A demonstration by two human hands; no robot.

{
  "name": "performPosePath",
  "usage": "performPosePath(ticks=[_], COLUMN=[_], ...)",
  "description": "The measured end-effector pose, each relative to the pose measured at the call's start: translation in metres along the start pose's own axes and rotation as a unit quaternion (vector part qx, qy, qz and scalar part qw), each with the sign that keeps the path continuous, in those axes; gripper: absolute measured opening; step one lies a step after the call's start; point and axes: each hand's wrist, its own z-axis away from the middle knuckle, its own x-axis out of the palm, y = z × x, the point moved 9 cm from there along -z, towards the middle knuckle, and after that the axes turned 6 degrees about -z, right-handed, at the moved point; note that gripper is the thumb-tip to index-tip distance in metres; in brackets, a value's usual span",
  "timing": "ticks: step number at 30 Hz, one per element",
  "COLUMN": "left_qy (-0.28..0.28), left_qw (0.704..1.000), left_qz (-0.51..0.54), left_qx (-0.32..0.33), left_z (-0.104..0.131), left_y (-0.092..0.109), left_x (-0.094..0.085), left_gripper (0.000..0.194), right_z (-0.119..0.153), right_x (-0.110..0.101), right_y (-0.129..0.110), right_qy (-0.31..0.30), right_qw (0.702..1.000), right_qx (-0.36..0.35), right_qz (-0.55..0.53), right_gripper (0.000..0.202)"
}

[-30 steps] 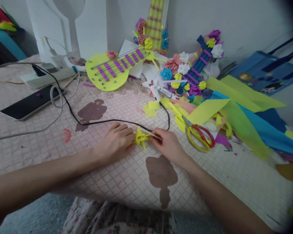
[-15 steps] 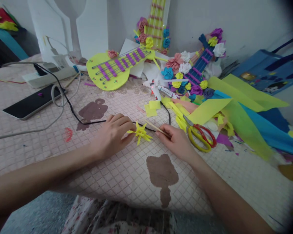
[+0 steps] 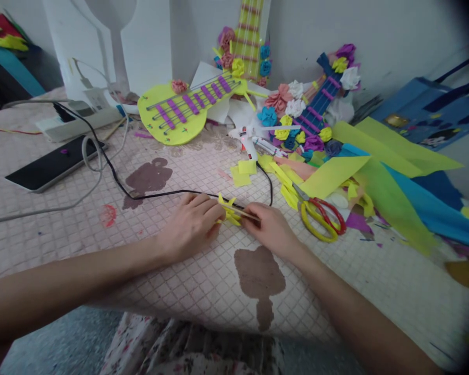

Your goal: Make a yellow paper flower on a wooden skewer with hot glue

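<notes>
One yellow paper flower (image 3: pixel 234 217), star-shaped, lies on the bench (image 3: pixel 187 291) between two bare hands, and one thin wooden stick (image 3: pixel 240 210) slants across it. Behind stand or lie three paper guitars: a lime-yellow guitar (image 3: pixel 180 122) with purple bars, an upright yellow guitar (image 3: pixel 250 41) and a dark blue guitar (image 3: pixel 315 114) trimmed with paper roses. There is one white hot-glue gun (image 3: pixel 248 140) and one pair of scissors (image 3: pixel 311 201) (one handle loop yellow, the other red).

The right hand (image 3: pixel 271 232) is closed, thumb and fingers clamped on the stick's near end, with the fingertips beside the flower. The left hand (image 3: pixel 193 224) has its fingers bent downward and together over the flower's left side; whether they pinch a petal is hidden, so I cannot tell.

A black cord (image 3: pixel 162 194) runs just beyond both hands, bounding them on the far side. The scissors lie near the right hand, with loose crepe paper (image 3: pixel 394 203) spreading farther right. To the left, quilted cover stretches toward a black slab-shaped device (image 3: pixel 50 161). Toward the person, the same cover, marked by one brown patch (image 3: pixel 260 276), reaches the bench's rounded near edge.
</notes>
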Motion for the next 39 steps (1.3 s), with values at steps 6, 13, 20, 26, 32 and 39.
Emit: performPosePath(ticks=[6, 13, 20, 26, 32, 39], left_qy=[0.018, 0.041, 0.079, 0.102, 0.097, 0.072], left_qw=[1.0, 0.999, 0.995, 0.987, 0.988, 0.987], left_qz=[-0.008, -0.008, -0.015, -0.061, -0.064, -0.045], left_qx=[0.024, 0.029, 0.065, 0.104, 0.105, 0.136], left_z=[0.001, 0.002, 0.004, 0.003, 0.006, 0.014], left_y=[-0.001, 0.002, 0.017, 0.026, 0.023, 0.021], left_x=[-0.003, -0.009, -0.012, -0.008, -0.006, -0.007], left_gripper=[0.015, 0.008, 0.006, 0.003, 0.007, 0.015], right_z=[0.003, 0.007, 0.009, 0.008, 0.009, 0.011], right_x=[0.002, 0.008, 0.014, 0.014, 0.01, 0.008], right_y=[0.003, 0.004, 0.006, 0.004, 0.0, -0.004], right_qy=[-0.015, -0.036, -0.054, -0.054, -0.053, -0.059], right_qw=[0.996, 0.985, 0.984, 0.984, 0.989, 0.997], right_qx=[0.059, 0.091, 0.091, 0.086, 0.068, 0.031], right_qz=[-0.059, -0.14, -0.146, -0.145, -0.119, -0.025], right_gripper=[0.014, 0.019, 0.015, 0.014, 0.015, 0.011])
